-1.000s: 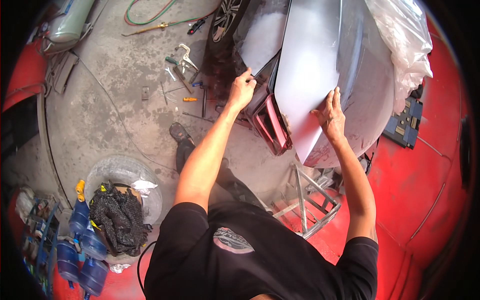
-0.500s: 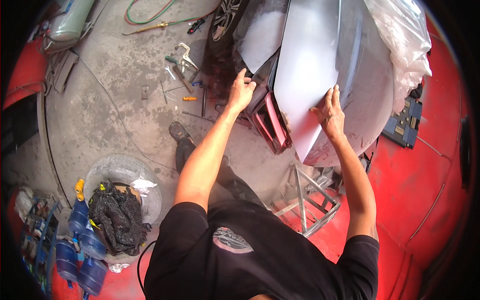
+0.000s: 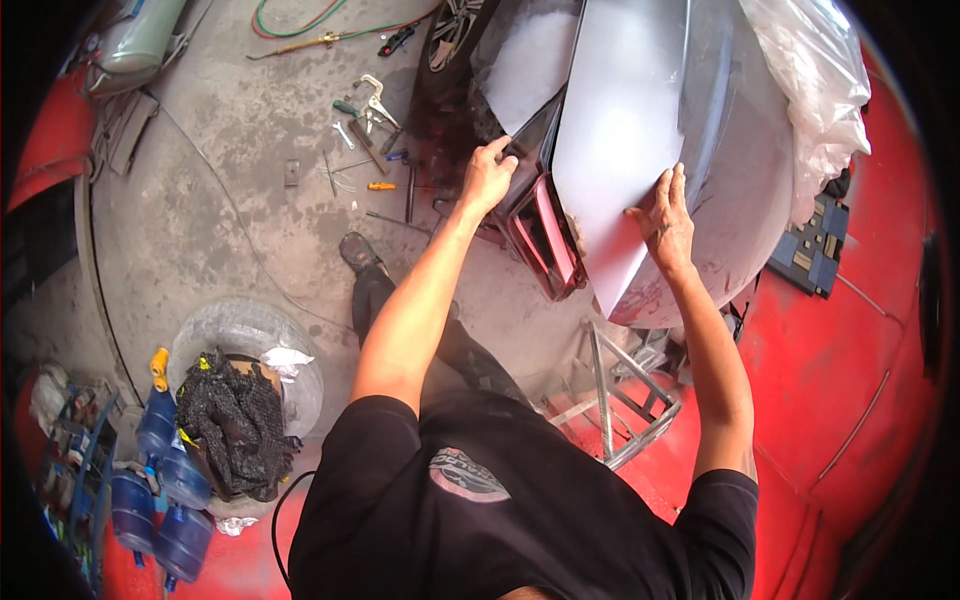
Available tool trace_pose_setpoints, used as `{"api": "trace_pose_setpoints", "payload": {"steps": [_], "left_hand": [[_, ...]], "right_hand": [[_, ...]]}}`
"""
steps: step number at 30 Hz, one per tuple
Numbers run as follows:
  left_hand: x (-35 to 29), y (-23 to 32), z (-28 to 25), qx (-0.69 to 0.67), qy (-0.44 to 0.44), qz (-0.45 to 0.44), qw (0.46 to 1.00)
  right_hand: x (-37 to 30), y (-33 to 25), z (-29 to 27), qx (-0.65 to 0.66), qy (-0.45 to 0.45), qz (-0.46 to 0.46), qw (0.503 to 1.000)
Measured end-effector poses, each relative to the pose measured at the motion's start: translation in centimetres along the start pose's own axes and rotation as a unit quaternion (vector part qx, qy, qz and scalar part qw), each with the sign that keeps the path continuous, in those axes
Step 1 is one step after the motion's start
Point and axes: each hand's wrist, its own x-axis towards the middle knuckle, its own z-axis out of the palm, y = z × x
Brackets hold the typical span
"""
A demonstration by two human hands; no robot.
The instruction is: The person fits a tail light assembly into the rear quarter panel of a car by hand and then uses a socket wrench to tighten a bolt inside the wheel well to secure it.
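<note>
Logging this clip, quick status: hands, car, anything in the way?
Left hand at upper end of tail light. Right hand spread on pale body panel. Metal frame below, apart from both hands.

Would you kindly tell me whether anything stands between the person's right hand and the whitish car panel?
Nothing visible does: the bare right hand appears to rest directly on the whitish car panel, at its right-hand edge.

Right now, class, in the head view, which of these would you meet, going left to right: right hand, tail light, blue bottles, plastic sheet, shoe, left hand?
Blue bottles → shoe → left hand → tail light → right hand → plastic sheet
</note>
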Motion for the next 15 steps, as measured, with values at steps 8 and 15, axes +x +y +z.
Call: {"api": "trace_pose_setpoints", "payload": {"steps": [8,15], "left_hand": [[0.3,1.3,-0.3,-0.124,-0.014,-0.060,0.990],[3.0,0.6,-0.5,-0.201,0.041,-0.103,0.973]], "right_hand": [[-0.2,0.0,0.2,-0.029,0.012,0.016,0.999],[0.0,0.2,0.4,-0.017,0.005,-0.001,1.000]]}}
